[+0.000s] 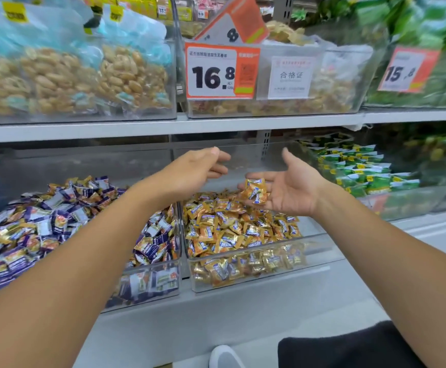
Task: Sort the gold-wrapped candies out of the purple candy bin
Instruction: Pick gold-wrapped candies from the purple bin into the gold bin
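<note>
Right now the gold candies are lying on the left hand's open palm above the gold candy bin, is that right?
Not quite: the head view shows the gold candies lying on the right hand's open palm above the gold candy bin. The left hand holds nothing.

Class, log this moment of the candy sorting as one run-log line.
left hand: open, empty, above bins | right hand: open, palm up, gold candies on fingers | over gold candy bin | purple candy bin: gold pieces remain

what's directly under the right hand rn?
The right hand, palm up with gold-wrapped candies on its fingers, hangs over the gold candy bin, which is full of gold candies. The bin floor is covered by the pile.
</note>
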The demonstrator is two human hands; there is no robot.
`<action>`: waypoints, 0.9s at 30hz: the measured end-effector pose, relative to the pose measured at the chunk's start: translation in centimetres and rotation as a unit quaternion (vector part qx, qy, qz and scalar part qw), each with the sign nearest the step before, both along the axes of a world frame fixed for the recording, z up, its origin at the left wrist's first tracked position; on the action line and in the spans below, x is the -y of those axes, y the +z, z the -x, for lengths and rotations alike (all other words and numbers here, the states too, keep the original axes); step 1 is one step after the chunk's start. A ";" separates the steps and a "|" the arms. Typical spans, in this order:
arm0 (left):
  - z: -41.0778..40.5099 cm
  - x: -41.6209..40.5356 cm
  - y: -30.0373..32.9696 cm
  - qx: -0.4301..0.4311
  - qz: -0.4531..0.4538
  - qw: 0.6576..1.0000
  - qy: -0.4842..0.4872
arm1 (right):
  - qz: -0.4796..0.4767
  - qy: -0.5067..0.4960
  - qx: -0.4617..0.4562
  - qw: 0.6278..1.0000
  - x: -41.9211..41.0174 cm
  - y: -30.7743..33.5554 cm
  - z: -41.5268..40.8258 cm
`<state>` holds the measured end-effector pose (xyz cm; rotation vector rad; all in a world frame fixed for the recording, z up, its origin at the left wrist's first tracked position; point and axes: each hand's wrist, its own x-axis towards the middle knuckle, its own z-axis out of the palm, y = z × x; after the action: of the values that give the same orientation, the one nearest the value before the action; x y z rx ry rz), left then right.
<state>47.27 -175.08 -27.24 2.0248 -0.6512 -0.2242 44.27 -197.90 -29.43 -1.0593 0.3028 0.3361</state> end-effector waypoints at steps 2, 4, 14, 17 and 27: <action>0.1 -0.8 -0.3 0.021 0.013 1.000 -0.008 | 0.015 0.007 0.011 1.000 0.1 0.1 -0.1; 0.5 -1.8 -0.5 0.061 0.004 0.998 -0.001 | 0.024 0.014 0.019 0.999 0.1 0.1 -0.2; 1.6 -10.0 -2.2 0.198 -0.143 0.965 0.097 | 0.449 -0.015 0.260 0.855 -6.9 2.3 2.4; 0.6 -15.7 -3.6 0.214 -0.310 0.906 0.195 | 0.589 0.036 0.468 0.658 -12.4 2.8 4.5; 1.5 -24.4 -7.1 0.133 -0.331 0.897 0.261 | 0.651 0.303 0.369 0.590 -26.6 2.9 -6.0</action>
<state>45.80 -150.71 -34.33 2.8390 -0.1628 0.1865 50.30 -171.28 -26.52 -2.6768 -0.7750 0.1975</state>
